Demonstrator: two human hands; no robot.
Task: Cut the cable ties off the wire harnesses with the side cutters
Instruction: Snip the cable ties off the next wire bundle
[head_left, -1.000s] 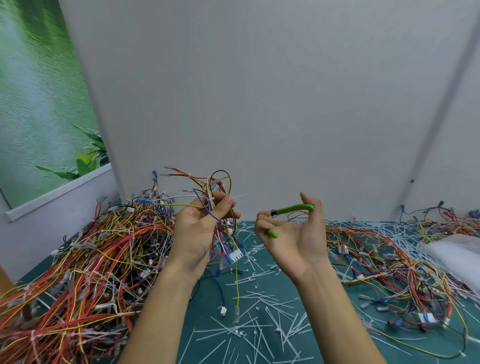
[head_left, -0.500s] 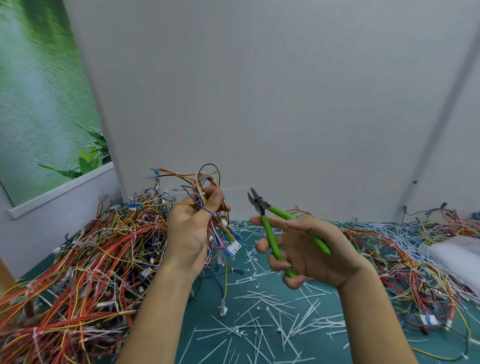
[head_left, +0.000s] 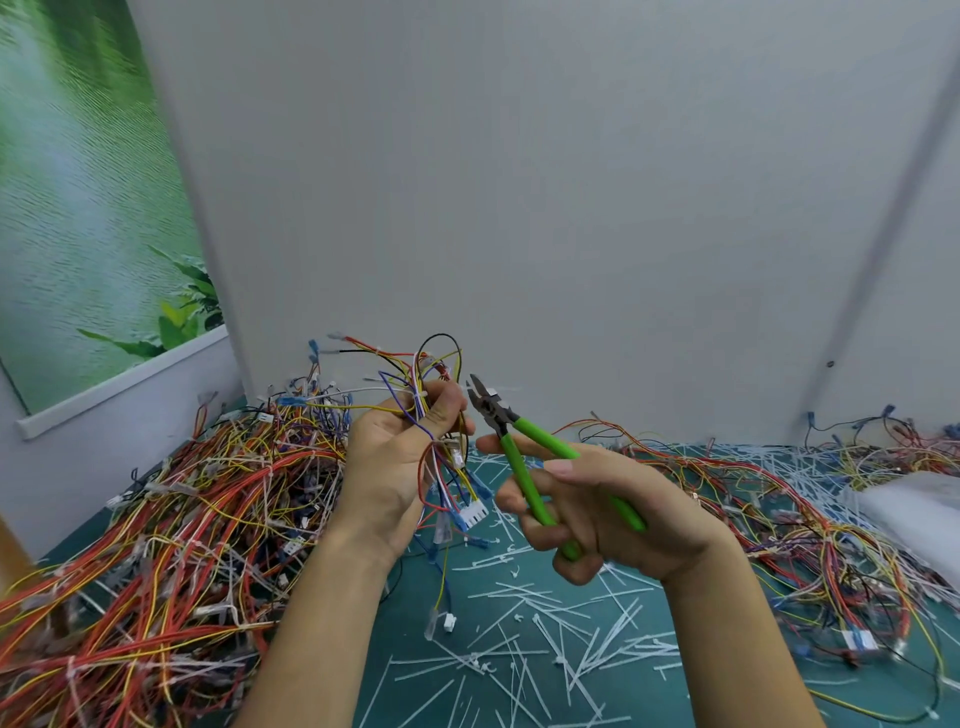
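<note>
Gripping one wire harness (head_left: 470, 512) in the left hand (head_left: 395, 467), held up clear of the counter (head_left: 410, 670), probably to expose a tie. Clutching green side cutters (head_left: 513, 453) in the right hand (head_left: 602, 514), jaws parted, tips just beside the bundle, ready to nip.

Our left grip (head_left: 389, 473) holds a wire harness (head_left: 449, 457) up above the tabletop (head_left: 415, 654), thumb pressed over its coloured wires, a white connector (head_left: 475, 514) dangling below the palm. Our right grip (head_left: 670, 525) curls round the green handles of the side cutters (head_left: 524, 475), handles spread, the dark nose pointing up and left, just beside the left thumb. A big heap of harnesses (head_left: 182, 519) fills the tabletop's left side, a thinner tangle (head_left: 779, 499) its right side. Cut cable ties (head_left: 571, 654) litter the near middle. A grey wall (head_left: 571, 208) rises behind, with a leafy green poster (head_left: 78, 208) at the far left corner.
</note>
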